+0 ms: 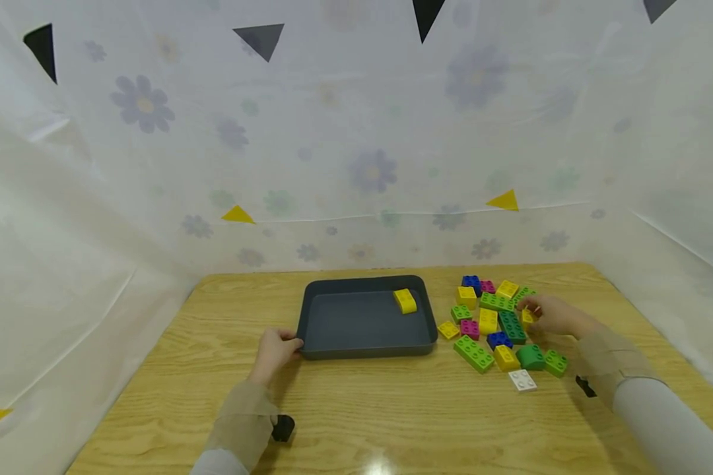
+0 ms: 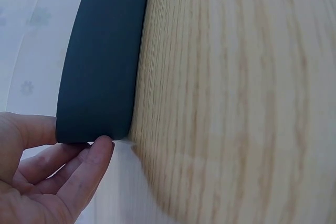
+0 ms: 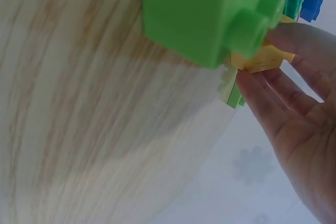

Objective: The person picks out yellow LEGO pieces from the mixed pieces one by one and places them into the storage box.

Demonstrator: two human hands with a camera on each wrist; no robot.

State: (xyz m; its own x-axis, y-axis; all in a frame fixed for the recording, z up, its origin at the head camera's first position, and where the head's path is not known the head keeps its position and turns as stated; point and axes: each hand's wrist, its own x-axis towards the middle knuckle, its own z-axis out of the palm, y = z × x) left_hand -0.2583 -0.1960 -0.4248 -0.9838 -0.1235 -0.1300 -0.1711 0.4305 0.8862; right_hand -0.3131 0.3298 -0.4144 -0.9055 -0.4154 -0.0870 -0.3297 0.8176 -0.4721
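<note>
My left hand [image 1: 275,353] holds the near left corner of a dark grey tray [image 1: 362,353]. In the left wrist view, the thumb lies at the rim and the fingertips [image 2: 102,145] touch the end of the tray wall [image 2: 102,66]. Inside the tray, toward its far right, lies one yellow toy brick [image 1: 405,301]. At the right side of the brick pile, my right hand [image 1: 552,315] pinches another yellow brick [image 1: 527,318] between thumb and fingers. The right wrist view shows that yellow brick [image 3: 262,59] partly behind a large light green brick [image 3: 184,14].
Right of the tray, loose bricks lie spread on the wooden table [image 1: 362,409], among them a long lime green brick [image 1: 474,354], a dark green brick [image 1: 512,327], a blue brick [image 1: 500,340] and a white brick [image 1: 522,380]. A flowered sheet [image 1: 333,165] hangs behind the table.
</note>
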